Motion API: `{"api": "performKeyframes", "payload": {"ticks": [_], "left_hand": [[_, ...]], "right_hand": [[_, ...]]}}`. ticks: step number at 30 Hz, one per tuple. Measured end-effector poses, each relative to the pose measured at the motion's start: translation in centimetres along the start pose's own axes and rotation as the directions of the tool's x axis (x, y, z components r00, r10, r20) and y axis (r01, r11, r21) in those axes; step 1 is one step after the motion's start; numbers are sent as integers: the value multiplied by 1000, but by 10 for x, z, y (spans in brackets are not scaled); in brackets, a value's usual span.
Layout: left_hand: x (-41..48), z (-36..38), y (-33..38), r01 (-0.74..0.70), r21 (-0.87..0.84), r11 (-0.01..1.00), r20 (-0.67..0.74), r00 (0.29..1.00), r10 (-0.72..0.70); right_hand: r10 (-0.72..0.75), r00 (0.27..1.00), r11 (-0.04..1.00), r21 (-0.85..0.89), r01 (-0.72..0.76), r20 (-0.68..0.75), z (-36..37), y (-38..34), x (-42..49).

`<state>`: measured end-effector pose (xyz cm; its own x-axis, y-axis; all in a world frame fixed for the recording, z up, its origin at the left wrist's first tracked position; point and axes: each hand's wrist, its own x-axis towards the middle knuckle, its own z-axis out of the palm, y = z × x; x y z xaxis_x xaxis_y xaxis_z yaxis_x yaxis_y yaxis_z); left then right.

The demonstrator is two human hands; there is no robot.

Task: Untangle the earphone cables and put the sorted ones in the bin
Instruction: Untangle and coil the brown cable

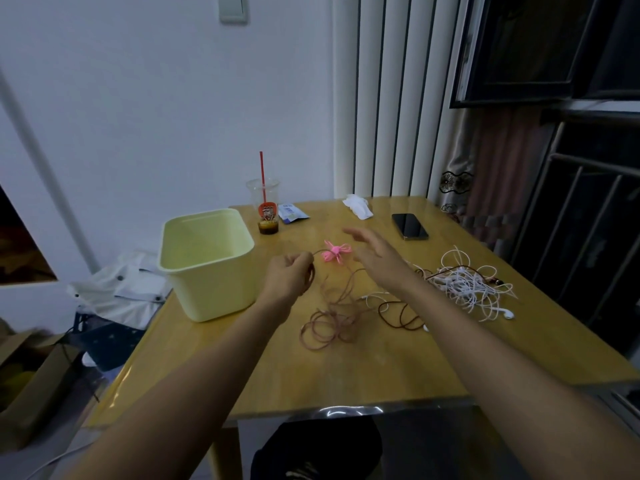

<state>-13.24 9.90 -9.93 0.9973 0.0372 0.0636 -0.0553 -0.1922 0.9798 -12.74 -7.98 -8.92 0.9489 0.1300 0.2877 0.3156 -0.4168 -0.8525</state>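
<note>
- The left hand (289,277) is raised over the table (346,372), just right of the bin; its fingers are curled in, pinching a thin rose-brown cable (332,323) at the fingertips.
- From that pinch a short run of cord reaches right to the pink bundle (335,252), a cord wound into a bow shape; whether the bundle rests on the wood or hangs just above it cannot be told.
- Below the left hand the rose-brown cable drops to the tabletop; there it lies in loose overlapping loops near the middle of the table.
- The right hand (375,254) hovers just right of the pink bundle, palm down; its fingers are straight and spread wide, holding nothing; the fingertips are blurred.
- The bin (221,292), pale yellow and rectangular, stands upright at the table's left edge; it is near the left hand but apart from it.
- The white tangle (464,285) of earphone cables lies on the right side of the table, beyond the right forearm; a dark brown cable (398,315) runs out of it toward the rose-brown loops; a white earbud (507,315) lies at the tangle's near right edge.
- Along the far side stand a clear cup (265,209) with a red straw (262,171) and dark liquid at the bottom, just behind the bin's far right corner; a packet (291,213) touches or nearly touches the cup; a crumpled tissue (358,206) lies further right; a phone (409,226) lies face up near the tissue.
</note>
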Motion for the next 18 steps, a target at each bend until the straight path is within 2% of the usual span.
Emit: {"api": "performKeyframes", "payload": {"ticks": [2, 4, 6, 8, 10, 11, 12, 13, 14, 15, 16, 18], "left_hand": [[-4, 0, 6, -39, 5, 999, 71, 997, 39], [-5, -2, 10, 5, -179, 984, 172, 985, 27], [-5, -5, 11, 158, -415, 896, 266, 963, -46], [-6, -6, 13, 253, -638, 727, 292, 953, -76], [-5, -4, 14, 250, -794, 554, 261, 963, -61], [-4, -1, 14, 220, -827, 518, 232, 972, -42], [-5, 2, 15, 168, -821, 546, 193, 981, -12], [-6, 6, 14, 83, -753, 652, 135, 990, 29], [-6, 7, 13, -36, -595, 803, 60, 994, 89], [-7, 9, 9, -174, -350, 920, 3, 982, 187], [-6, 8, 5, -309, -76, 948, -12, 951, 309], [-4, 4, -2, -438, 317, 841, 85, 896, 435]], "right_hand": [[23, 976, 996, 81, -41, 217, 11, -11, 2], [14, 957, 997, 70, -36, 289, 17, -10, 3], [15, 969, 989, 138, -51, 248, 16, 0, 2], [53, 989, 976, 200, -81, 142, 13, 7, -2], [64, 994, 985, 155, -76, 85, 15, 10, -8], [73, 990, 991, 100, -86, 123, 18, 10, -11], [87, 977, 995, 39, -97, 196, 23, 9, -14], [113, 953, 993, -14, -113, 282, 27, 8, -18], [140, 922, 990, -53, -129, 361, 30, 6, -20], [164, 892, 986, -81, -143, 421, 30, 5, -21], [174, 867, 984, -101, -143, 468, 28, 3, -22], [165, 852, 985, -121, -120, 497, 20, -1, -24]]}}
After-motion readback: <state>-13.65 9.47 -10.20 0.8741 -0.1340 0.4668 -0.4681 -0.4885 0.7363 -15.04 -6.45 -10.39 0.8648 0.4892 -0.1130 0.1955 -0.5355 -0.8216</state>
